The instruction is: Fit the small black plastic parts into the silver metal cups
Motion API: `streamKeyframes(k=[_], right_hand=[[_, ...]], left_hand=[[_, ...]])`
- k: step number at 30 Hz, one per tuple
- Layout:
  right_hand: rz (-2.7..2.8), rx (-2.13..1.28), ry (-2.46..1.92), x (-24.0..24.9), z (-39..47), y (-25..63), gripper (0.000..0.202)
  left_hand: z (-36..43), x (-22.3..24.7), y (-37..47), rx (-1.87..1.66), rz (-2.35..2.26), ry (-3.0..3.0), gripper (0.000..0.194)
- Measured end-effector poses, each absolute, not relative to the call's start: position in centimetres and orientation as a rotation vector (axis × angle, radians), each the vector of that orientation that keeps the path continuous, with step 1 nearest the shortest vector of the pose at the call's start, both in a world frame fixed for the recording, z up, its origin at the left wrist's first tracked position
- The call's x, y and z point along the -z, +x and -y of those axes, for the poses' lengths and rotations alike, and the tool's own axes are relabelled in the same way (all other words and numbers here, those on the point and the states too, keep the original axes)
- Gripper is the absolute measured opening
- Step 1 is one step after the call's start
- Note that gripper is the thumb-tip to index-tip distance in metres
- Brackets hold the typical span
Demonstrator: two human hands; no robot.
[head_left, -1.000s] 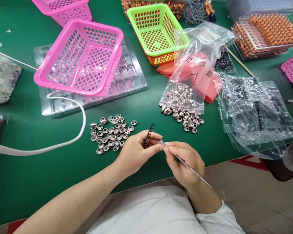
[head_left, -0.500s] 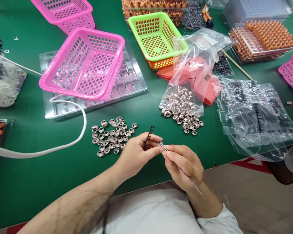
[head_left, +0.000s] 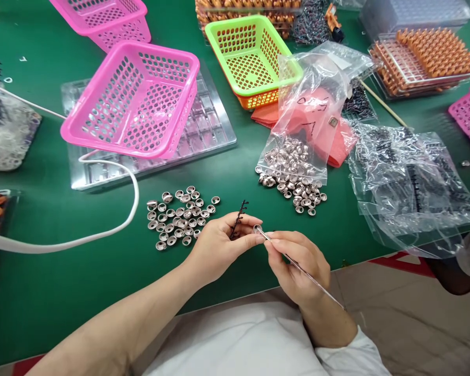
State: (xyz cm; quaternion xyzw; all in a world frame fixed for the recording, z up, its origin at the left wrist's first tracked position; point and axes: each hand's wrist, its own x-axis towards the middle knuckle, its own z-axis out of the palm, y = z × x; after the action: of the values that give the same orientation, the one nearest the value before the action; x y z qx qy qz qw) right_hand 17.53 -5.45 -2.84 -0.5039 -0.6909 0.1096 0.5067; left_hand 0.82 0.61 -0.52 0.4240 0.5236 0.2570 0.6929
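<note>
My left hand is closed, with a thin black toothed strip sticking up from its palm. Between its thumb and fingertips it pinches a small metal ring. In my right hand is a slim metal tool, held like a pen, its tip at the ring. Loose silver rings lie on the green table just left of my left hand. Beyond my hands, a second heap of rings spills from a clear plastic bag.
A pink basket rests on a clear tray at the left, beside a white cable. Farther back stands a green basket. Plastic bags with black parts lie at the right.
My right hand has shifted slightly right, and the tool now lies at a flatter angle with its tip still at the ring. My left hand has barely moved.
</note>
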Motion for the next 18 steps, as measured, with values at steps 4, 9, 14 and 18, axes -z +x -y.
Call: streamKeyframes(k=[4,9,14,18], right_hand=[[1.665,-0.258,-1.194,2.82,5.35,17.45,0.029],[1.670,-0.263,-1.214,2.64,5.36,17.41,0.028],[1.712,-0.218,-1.208,2.63,5.43,17.44,0.028],[1.753,-0.164,-1.209,2.76,5.48,17.41,0.028]], left_hand=[[-0.61,0.45,0.87,-0.580,-1.171,0.949,0.030],[-0.58,0.53,0.82,-0.577,-1.174,0.977,0.029],[-0.59,0.56,0.77,-0.583,-1.167,0.974,0.032],[-0.53,0.40,0.83,-0.590,-1.180,0.975,0.031]])
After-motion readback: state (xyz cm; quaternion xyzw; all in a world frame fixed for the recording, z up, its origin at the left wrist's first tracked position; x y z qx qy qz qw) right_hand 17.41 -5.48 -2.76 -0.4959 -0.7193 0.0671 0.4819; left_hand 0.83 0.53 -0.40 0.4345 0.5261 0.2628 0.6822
